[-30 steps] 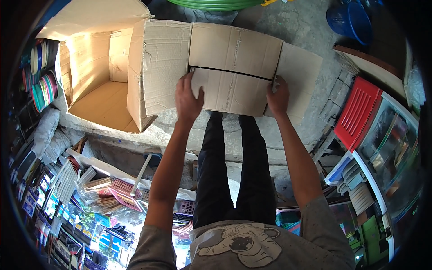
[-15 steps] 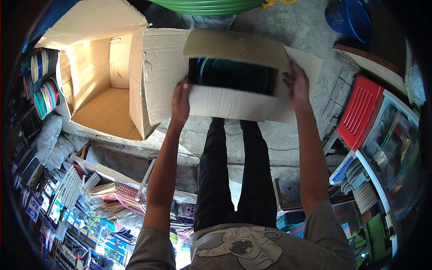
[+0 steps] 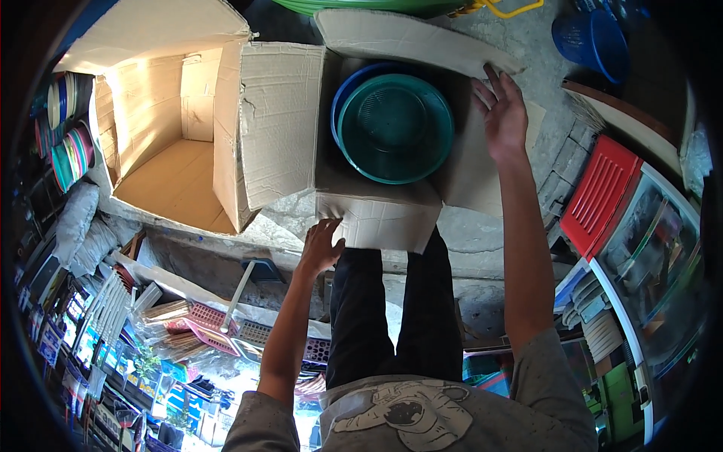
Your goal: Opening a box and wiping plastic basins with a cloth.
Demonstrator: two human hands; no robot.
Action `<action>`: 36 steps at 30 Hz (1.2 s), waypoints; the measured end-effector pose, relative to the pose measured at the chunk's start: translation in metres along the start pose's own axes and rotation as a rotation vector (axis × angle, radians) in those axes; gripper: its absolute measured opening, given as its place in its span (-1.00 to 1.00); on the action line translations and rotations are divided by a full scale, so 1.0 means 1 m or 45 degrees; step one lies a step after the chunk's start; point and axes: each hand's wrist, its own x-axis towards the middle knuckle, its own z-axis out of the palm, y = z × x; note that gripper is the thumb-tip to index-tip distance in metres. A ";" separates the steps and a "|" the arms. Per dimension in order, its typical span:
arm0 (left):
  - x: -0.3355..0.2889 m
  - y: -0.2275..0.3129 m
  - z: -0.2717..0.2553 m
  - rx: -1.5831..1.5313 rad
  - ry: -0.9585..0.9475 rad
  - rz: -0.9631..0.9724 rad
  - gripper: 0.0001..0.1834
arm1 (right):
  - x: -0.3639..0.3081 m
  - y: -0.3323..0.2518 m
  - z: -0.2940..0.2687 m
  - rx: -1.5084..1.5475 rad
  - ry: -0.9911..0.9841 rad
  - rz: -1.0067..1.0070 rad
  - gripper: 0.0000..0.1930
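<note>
In front of my legs stands a cardboard box [image 3: 369, 222] with its flaps spread outward. Inside lies a round green plastic basin [image 3: 395, 128], and the rim of a blue basin [image 3: 340, 105] shows behind and beneath it. My left hand [image 3: 322, 247] is at the left corner of the near flap, fingers apart, without a grip on it. Over the box's right side, my right hand [image 3: 503, 113] is spread, its fingertips close to the right end of the far flap [image 3: 414, 38]. Whether those fingertips touch the flap I cannot tell.
A larger open cardboard box [image 3: 169, 169] lies at the left, its inside facing me. Right of me are a red plastic panel [image 3: 600, 200] and a glass-fronted case [image 3: 648, 248]. A blue bucket [image 3: 591, 45] stands far right; a green coil [image 3: 369, 6] lies at the far edge.
The near and far flaps have swung outward, uncovering the green and blue basins. My left hand has come nearer to me with the near flap; my right hand has moved slightly away.
</note>
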 end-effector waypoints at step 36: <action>0.096 0.042 0.060 0.752 0.121 0.140 -0.60 | -0.028 0.009 0.042 -0.346 -0.099 0.325 -0.58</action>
